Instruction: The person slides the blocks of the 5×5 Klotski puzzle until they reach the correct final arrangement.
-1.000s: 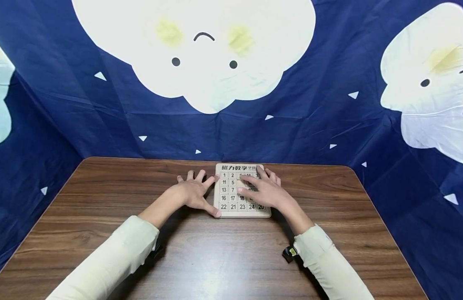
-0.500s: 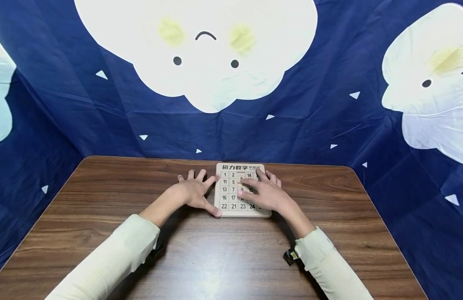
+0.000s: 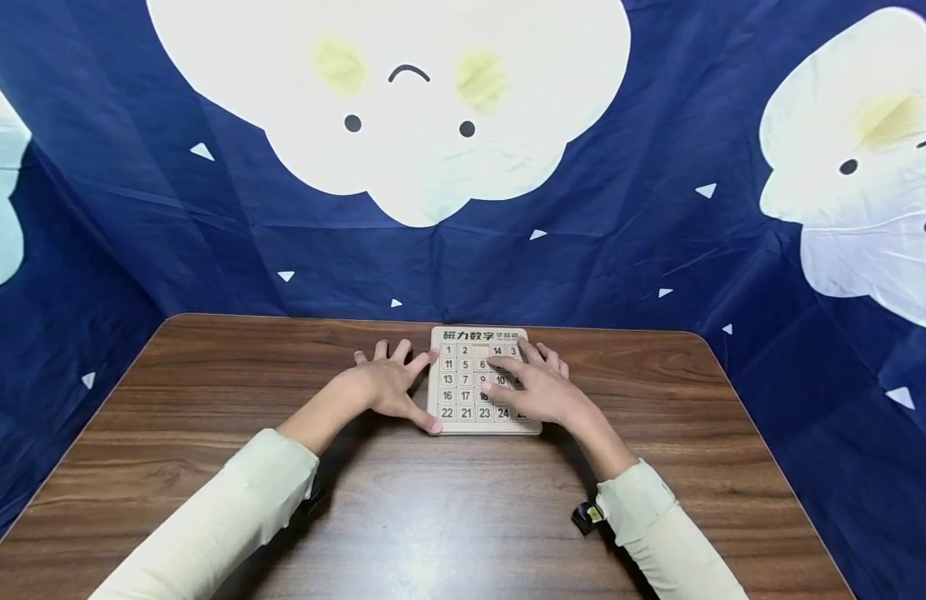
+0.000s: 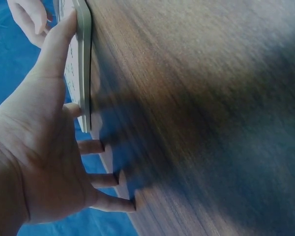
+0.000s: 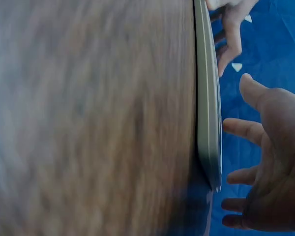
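Number board (image 3: 487, 429) is flat on the wood-grain table (image 3: 402, 517), near its far edge, between my two hands. Pale frame, dark Chinese lettering (image 3: 468, 336) along the far rim, five rows of number tiles (image 3: 466, 397) inside. Row one reads 1, 2, bare slot (image 3: 481, 352), 14, 3. Tile 6 (image 3: 482, 365) sits directly on my side of that slot, with 11 and 5 to its left. Row three: 13, 7, 9, 10. Row four: 16, 17, 18. Row five: 22, 21, 23, 24. My right hand covers the rest of those rows, fully or in part.

My left hand (image 3: 383, 387): fingers spread wide, released, grasping nothing. Thumb (image 4: 64, 32) lies over the near left corner of the board, index fingertip (image 4: 72, 110) against the left side farther up. Other three fingers fan out over the table — contact there, can't tell.

My right hand (image 3: 543, 390): fingers extended and apart, also released, over the right part of the board. Index finger (image 3: 508, 365) ends at the right edge of tile 6, thumb (image 3: 498, 391) by 9 and 18. Middle finger reaches the far right rim. Whether the index tip presses tile 6 — can't tell from these views.

Dark blue cloth (image 3: 230, 250) with white clouds hangs behind the table.
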`<move>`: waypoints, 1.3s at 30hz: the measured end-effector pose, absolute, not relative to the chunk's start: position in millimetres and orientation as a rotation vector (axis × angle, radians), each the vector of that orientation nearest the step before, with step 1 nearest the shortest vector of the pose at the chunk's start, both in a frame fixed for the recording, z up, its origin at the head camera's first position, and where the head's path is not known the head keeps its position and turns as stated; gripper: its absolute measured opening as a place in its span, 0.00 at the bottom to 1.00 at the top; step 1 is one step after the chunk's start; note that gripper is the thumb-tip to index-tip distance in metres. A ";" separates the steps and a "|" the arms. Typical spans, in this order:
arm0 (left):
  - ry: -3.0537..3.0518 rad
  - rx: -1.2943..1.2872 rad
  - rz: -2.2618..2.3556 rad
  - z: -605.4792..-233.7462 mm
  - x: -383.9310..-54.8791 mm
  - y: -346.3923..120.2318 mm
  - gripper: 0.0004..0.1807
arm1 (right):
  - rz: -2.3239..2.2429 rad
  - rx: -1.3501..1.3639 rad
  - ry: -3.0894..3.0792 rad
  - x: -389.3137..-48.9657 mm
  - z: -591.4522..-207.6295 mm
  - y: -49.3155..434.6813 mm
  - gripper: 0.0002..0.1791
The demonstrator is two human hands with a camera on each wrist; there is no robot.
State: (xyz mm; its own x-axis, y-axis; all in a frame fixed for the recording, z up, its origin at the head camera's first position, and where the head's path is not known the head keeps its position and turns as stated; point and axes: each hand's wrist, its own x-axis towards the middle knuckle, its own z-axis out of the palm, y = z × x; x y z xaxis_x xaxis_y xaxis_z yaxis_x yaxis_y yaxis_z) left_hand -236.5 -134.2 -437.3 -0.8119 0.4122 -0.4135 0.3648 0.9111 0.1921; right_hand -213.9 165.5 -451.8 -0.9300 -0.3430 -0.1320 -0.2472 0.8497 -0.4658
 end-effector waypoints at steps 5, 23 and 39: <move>2.614 0.551 0.139 -436.9 -235.6 -133.9 0.78 | -0.675 -0.404 2.824 -219.5 -452.1 174.1 0.38; 2.608 0.548 0.139 -439.7 -238.0 -134.7 0.77 | -0.633 -0.445 2.815 -225.9 -452.9 149.4 0.37; 2.616 0.550 0.131 -437.5 -237.0 -132.4 0.78 | -0.740 -0.409 2.847 -222.5 -450.1 192.3 0.35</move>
